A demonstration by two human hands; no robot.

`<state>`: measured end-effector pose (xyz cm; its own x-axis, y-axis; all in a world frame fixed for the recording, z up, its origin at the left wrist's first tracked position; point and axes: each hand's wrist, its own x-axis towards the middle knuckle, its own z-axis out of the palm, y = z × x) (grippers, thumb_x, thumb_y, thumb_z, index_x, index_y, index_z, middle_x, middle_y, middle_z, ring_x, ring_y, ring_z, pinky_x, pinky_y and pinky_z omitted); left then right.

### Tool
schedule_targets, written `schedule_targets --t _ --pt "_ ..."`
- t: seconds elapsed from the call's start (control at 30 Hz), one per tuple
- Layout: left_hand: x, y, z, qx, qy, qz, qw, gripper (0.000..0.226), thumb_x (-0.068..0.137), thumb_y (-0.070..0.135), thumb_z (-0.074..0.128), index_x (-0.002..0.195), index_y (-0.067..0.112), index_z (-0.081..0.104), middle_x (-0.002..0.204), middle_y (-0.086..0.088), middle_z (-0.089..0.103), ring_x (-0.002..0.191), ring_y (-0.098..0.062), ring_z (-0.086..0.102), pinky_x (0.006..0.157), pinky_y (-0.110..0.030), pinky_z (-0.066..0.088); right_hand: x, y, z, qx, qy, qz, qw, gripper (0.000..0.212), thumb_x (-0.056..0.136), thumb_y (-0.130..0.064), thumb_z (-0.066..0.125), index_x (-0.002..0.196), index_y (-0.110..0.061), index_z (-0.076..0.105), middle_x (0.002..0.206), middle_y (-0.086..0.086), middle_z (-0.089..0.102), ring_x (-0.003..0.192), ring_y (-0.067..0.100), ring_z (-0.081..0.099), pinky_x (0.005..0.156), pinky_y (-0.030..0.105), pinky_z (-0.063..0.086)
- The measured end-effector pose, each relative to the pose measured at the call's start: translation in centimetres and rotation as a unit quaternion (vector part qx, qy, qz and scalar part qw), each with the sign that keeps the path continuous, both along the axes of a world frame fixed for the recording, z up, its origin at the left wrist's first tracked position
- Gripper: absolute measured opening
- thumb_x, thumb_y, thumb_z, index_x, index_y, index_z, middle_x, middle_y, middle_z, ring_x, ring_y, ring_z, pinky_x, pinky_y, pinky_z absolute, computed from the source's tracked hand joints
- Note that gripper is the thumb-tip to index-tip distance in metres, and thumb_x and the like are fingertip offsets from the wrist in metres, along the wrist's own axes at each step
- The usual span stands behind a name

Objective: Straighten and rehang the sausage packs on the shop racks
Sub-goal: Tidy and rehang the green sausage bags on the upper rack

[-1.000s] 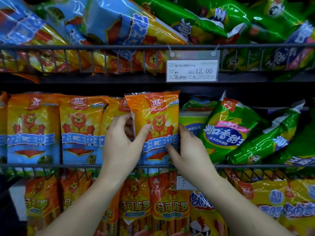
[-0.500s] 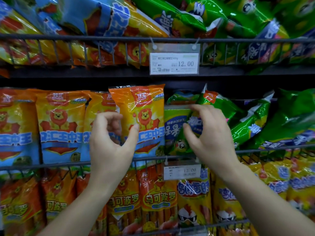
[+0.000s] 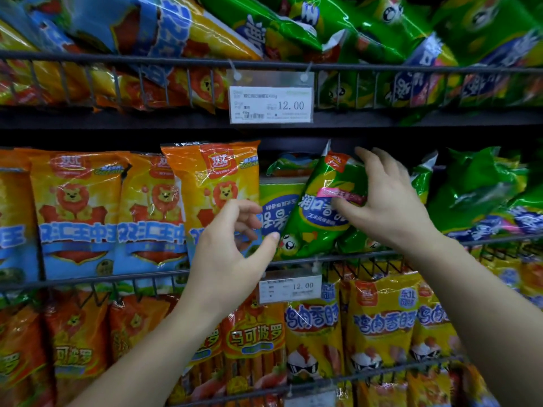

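On the middle rack a tilted green sausage pack (image 3: 318, 207) leans left over an upside-down green pack (image 3: 276, 210). My right hand (image 3: 385, 201) grips the tilted pack, thumb on its front and fingers over its upper right edge. Left of it stands a row of orange lion packs; the nearest one (image 3: 211, 183) is upright. My left hand (image 3: 229, 248) hovers in front of that pack's lower right corner with fingers loosely curled and thumb out, holding nothing.
The wire rail (image 3: 117, 277) fronts the middle rack, with a price tag (image 3: 289, 286) clipped to it. Another tag (image 3: 270, 104) hangs on the upper rail. More green packs (image 3: 476, 189) lie slumped to the right. Orange and yellow packs fill the lower rack (image 3: 379, 327).
My right hand moved up and right and took hold of the tilted green pack. My left hand left the orange lion pack and shifted right. The camera view drifted right.
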<state>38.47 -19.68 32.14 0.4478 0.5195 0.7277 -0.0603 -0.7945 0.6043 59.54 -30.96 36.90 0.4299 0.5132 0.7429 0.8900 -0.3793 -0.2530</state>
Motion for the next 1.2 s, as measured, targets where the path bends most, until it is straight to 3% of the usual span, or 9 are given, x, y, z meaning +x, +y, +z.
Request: schedule_targets --t 0.07,0.2,0.3,0.43,0.63,0.77,0.87,1.03,1.2 --pt "0.8 -0.2 0.0 -0.010 0.019 -0.001 1.000 0.028 0.088 0.027 0.071 0.109 0.032 0.054 0.100 0.013 0.059 0.095 -0.004 0.061 0.079 -0.030 0.055 0.6 0.0 0.7 -0.023 0.012 0.013 1.000 0.091 0.081 -0.054 0.068 0.154 -0.017 0.026 0.154 0.013 0.035 0.141 0.035 0.031 0.115 0.045 0.030" --pt "2.9 -0.6 0.4 -0.010 0.060 0.011 0.998 0.037 0.086 0.028 0.071 0.120 0.029 0.054 0.114 0.016 0.059 0.106 0.003 0.057 0.084 -0.013 0.050 1.6 0.1 1.8 -0.078 0.012 0.029 0.996 0.095 0.080 -0.063 0.064 0.155 -0.022 0.020 0.150 0.006 0.044 0.132 0.032 0.047 0.099 0.040 0.043" --pt "4.7 -0.9 0.9 -0.016 0.097 0.025 0.995 0.047 0.087 0.030 0.071 0.129 0.028 0.049 0.118 0.020 0.054 0.111 0.003 0.053 0.090 -0.015 0.045 2.4 0.0 2.2 -0.102 0.000 0.051 0.994 0.097 0.077 -0.067 0.065 0.153 -0.026 0.022 0.149 0.002 0.046 0.131 0.027 0.049 0.095 0.039 0.044" --pt "6.5 -0.7 1.2 -0.042 0.119 0.023 0.992 0.057 0.087 0.028 0.073 0.135 0.029 0.043 0.108 0.029 0.049 0.100 0.010 0.052 0.073 0.000 0.040 3.1 0.3 2.2 -0.068 0.019 0.131 0.989 0.097 0.071 -0.060 0.077 0.149 -0.024 0.032 0.143 0.002 0.050 0.129 0.023 0.050 0.101 0.042 0.047" --pt "7.4 0.0 2.1 -0.068 0.127 0.025 0.989 0.069 0.083 0.029 0.077 0.141 0.025 0.040 0.114 0.018 0.053 0.095 0.010 0.052 0.068 -0.004 0.044 2.7 0.7 2.7 -0.004 0.014 0.231 0.973 0.090 0.069 -0.040 0.088 0.144 -0.019 0.043 0.139 0.000 0.055 0.128 0.017 0.050 0.103 0.031 0.042" --pt "7.2 0.5 2.0 -0.056 0.118 0.033 0.991 0.059 0.079 0.030 0.081 0.126 0.031 0.046 0.117 0.015 0.061 0.105 -0.002 0.060 0.088 -0.025 0.052 1.8 1.2 3.5 -0.003 -0.007 0.275 0.961 0.094 0.066 -0.036 0.091 0.145 -0.020 0.043 0.141 -0.001 0.055 0.130 0.017 0.049 0.107 0.035 0.041" --pt "7.0 0.8 1.6 -0.048 0.101 0.043 0.993 0.057 0.075 0.034 0.083 0.120 0.031 0.049 0.113 0.013 0.065 0.103 -0.004 0.064 0.088 -0.038 0.056 1.6 1.5 3.9 -0.014 -0.017 0.293 0.956 0.094 0.066 -0.035 0.091 0.145 -0.021 0.042 0.141 -0.002 0.055 0.130 0.017 0.048 0.108 0.036 0.041" --pt "6.4 0.4 1.3 -0.015 0.074 0.094 0.993 0.057 0.074 0.038 0.083 0.119 0.030 0.049 0.104 0.017 0.064 0.093 0.004 0.062 0.077 -0.031 0.058 1.3 1.9 4.6 -0.040 -0.045 0.306 0.950 0.090 0.069 -0.033 0.089 0.145 -0.025 0.043 0.115 -0.020 0.046 0.123 0.009 0.043 0.097 0.017 0.034" --pt "6.2 0.2 0.8 0.011 0.060 0.133 0.989 0.069 0.075 0.046 0.080 0.131 0.025 0.045 0.107 0.013 0.065 0.093 -0.004 0.064 0.074 -0.035 0.059 1.2 2.9 4.6 -0.048 -0.030 0.319 0.946 0.085 0.072 -0.032 0.087 0.144 -0.029 0.043 0.118 -0.012 0.042 0.121 0.006 0.042 0.099 0.014 0.032"
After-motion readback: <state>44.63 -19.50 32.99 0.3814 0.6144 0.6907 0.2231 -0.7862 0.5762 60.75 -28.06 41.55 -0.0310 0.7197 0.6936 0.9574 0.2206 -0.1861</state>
